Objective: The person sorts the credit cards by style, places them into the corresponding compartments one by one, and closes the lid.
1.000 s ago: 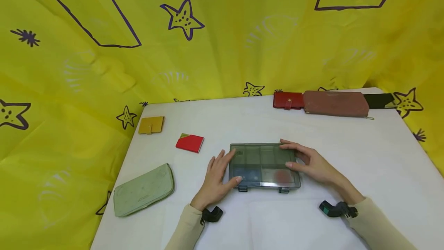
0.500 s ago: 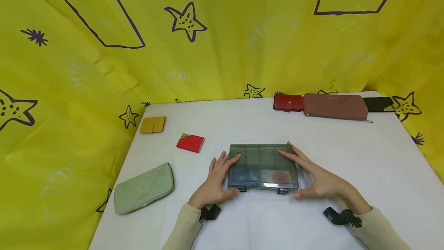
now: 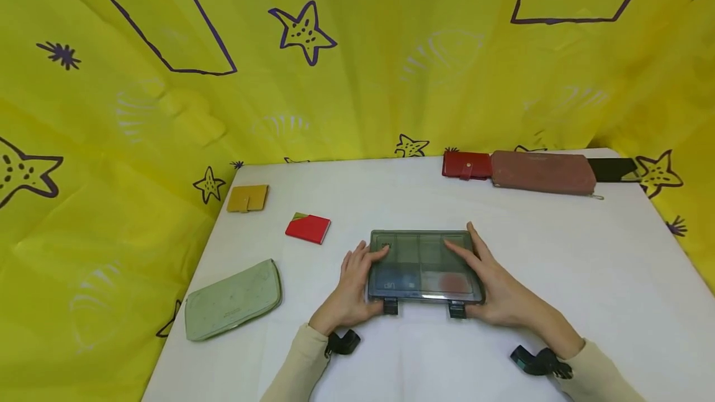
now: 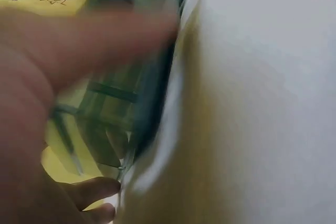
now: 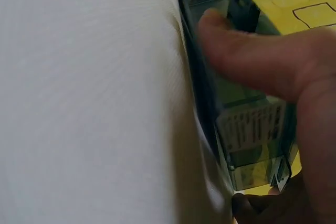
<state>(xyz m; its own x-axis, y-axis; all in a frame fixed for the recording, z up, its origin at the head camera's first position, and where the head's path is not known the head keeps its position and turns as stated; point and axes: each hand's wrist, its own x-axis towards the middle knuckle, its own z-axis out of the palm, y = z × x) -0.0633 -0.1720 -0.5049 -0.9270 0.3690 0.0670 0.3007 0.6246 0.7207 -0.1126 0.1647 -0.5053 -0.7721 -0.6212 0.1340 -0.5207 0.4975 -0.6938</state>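
Observation:
A see-through dark green compartment box (image 3: 421,259) lies on the white table, its lid down. Blue and reddish contents show faintly inside it. My left hand (image 3: 353,290) grips its left side, index finger on the lid and thumb beside the left front latch (image 3: 390,306). At the opposite side my right hand (image 3: 505,290) holds the box, its thumb by the right latch (image 3: 457,309). Both latches stick out from the front edge. The right wrist view shows a printed label (image 5: 252,124) on the box. The left wrist view is blurred around the thumb (image 4: 115,38).
On the left lie a green wallet (image 3: 233,300), a yellow wallet (image 3: 247,198) and a small red card holder (image 3: 308,228). Along the back right edge are a red wallet (image 3: 467,165), a brown zip wallet (image 3: 543,172) and a dark flat piece (image 3: 612,169). A yellow patterned cloth (image 3: 357,79) hangs behind.
Both thumbs have come off the lid and down to the front edge. The right hand has shifted nearer and closed in on the box. The front latches now stick out further.

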